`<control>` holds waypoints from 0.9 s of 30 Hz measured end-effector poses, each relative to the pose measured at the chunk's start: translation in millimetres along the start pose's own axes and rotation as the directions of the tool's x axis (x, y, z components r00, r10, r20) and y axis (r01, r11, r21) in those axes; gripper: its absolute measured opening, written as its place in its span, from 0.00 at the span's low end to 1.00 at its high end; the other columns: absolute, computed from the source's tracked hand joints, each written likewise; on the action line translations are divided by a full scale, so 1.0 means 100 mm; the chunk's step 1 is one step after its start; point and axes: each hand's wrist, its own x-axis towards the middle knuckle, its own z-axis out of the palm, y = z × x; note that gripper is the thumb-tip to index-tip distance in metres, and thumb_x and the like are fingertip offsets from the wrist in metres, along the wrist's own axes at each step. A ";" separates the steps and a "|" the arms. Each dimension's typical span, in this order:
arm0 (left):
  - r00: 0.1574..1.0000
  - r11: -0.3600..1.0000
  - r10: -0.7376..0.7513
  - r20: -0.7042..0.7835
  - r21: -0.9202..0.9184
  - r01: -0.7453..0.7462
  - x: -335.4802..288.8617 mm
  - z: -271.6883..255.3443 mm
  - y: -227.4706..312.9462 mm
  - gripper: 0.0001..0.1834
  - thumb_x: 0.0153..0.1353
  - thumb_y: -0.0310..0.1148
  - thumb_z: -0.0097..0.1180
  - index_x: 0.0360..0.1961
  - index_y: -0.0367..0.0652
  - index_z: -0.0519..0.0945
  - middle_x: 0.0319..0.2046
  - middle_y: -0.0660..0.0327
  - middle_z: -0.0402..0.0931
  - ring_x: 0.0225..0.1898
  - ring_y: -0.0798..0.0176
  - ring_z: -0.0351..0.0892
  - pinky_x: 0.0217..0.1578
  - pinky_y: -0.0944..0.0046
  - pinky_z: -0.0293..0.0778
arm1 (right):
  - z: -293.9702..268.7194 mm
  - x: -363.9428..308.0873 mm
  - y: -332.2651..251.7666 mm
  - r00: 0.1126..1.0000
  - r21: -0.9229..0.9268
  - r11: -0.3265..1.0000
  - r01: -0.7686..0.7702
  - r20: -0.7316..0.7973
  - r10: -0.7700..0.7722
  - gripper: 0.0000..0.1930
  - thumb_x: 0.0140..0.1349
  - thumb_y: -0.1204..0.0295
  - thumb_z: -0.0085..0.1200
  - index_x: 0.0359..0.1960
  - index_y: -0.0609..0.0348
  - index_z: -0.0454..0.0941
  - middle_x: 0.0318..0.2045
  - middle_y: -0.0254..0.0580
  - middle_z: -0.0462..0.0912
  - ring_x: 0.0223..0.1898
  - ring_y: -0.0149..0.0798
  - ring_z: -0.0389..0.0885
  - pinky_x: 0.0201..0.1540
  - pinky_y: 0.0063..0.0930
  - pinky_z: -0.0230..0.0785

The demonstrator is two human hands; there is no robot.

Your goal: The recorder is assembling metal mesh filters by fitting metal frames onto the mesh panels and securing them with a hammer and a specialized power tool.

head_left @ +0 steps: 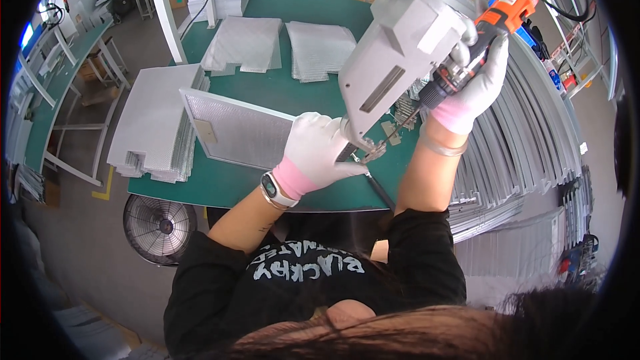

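My gloved right hand [477, 83] is wrapped tight around an orange power screwdriver [490, 27], its bit angled down to the near corner of a framed mesh filter [243, 135] on the green table [227, 187], where my gloved left hand [319, 150] presses closed over that corner.

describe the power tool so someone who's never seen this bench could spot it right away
Start at the green worktable and go to its right side, where a grey box-shaped machine head hangs over the framed mesh filter panel. Just right of that head, the gloved right hand grips the power screwdriver. Its bright orange body and downward-left slanted bit mark it out among grey metal parts.
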 end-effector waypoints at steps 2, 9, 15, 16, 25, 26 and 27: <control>1.000 0.995 -0.007 -0.020 0.096 0.009 0.03 0.06 0.06 0.25 0.45 0.55 0.67 0.30 0.44 0.79 0.22 0.61 0.73 0.24 0.55 0.73 0.30 0.55 0.65 | 0.06 0.10 -0.04 0.999 -0.059 0.998 0.015 0.047 -0.012 0.26 0.73 0.57 0.44 0.65 0.60 0.62 0.30 0.38 0.70 0.22 0.24 0.67 0.19 0.13 0.60; 0.984 0.960 -0.024 -0.179 0.270 0.073 0.00 0.27 0.00 0.13 0.39 0.40 0.70 0.19 0.50 0.77 0.16 0.65 0.69 0.16 0.59 0.70 0.21 0.59 0.62 | 0.23 0.22 0.12 0.989 -0.264 0.964 0.023 0.146 0.017 0.15 0.69 0.56 0.49 0.40 0.56 0.68 0.30 0.38 0.76 0.24 0.31 0.73 0.23 0.23 0.66; 0.976 0.972 -0.019 -0.218 0.225 0.069 0.02 0.33 -0.02 0.09 0.38 0.36 0.68 0.19 0.50 0.79 0.16 0.66 0.70 0.16 0.59 0.69 0.20 0.59 0.62 | 0.14 0.23 0.23 0.975 -0.238 0.971 -0.016 0.211 0.068 0.15 0.69 0.57 0.49 0.42 0.55 0.66 0.30 0.39 0.76 0.23 0.30 0.73 0.23 0.23 0.67; 0.977 0.974 -0.033 -0.209 0.214 0.079 0.02 0.32 -0.02 0.08 0.38 0.35 0.68 0.20 0.51 0.80 0.16 0.67 0.70 0.16 0.59 0.69 0.20 0.59 0.61 | 0.15 0.24 0.24 0.972 -0.245 0.970 -0.001 0.228 0.059 0.15 0.70 0.56 0.49 0.41 0.55 0.67 0.30 0.39 0.76 0.23 0.30 0.73 0.23 0.23 0.67; 0.938 0.994 -0.054 -0.342 0.074 0.084 -0.05 0.42 -0.02 0.10 0.45 0.35 0.67 0.31 0.49 0.84 0.20 0.67 0.75 0.17 0.63 0.71 0.21 0.60 0.65 | 0.25 -0.02 0.49 0.886 -0.274 0.933 -0.233 0.335 0.319 0.33 0.68 0.48 0.49 0.62 0.64 0.62 0.23 0.37 0.72 0.15 0.26 0.66 0.20 0.20 0.61; 0.938 0.994 -0.052 -0.341 0.077 0.083 -0.07 0.46 -0.03 0.10 0.45 0.35 0.67 0.31 0.49 0.84 0.20 0.67 0.75 0.17 0.63 0.71 0.21 0.60 0.65 | 0.16 0.00 0.55 0.860 -0.260 0.937 -0.235 0.395 0.325 0.41 0.67 0.47 0.50 0.70 0.63 0.51 0.23 0.37 0.71 0.15 0.25 0.65 0.19 0.19 0.61; 0.936 0.995 -0.084 -0.342 0.017 0.095 -0.09 0.50 -0.02 0.10 0.45 0.34 0.67 0.32 0.48 0.84 0.20 0.67 0.75 0.18 0.63 0.71 0.21 0.61 0.65 | 0.13 0.00 0.57 0.860 -0.257 0.938 -0.233 0.396 0.322 0.41 0.67 0.47 0.50 0.70 0.63 0.51 0.23 0.37 0.71 0.15 0.25 0.65 0.19 0.19 0.61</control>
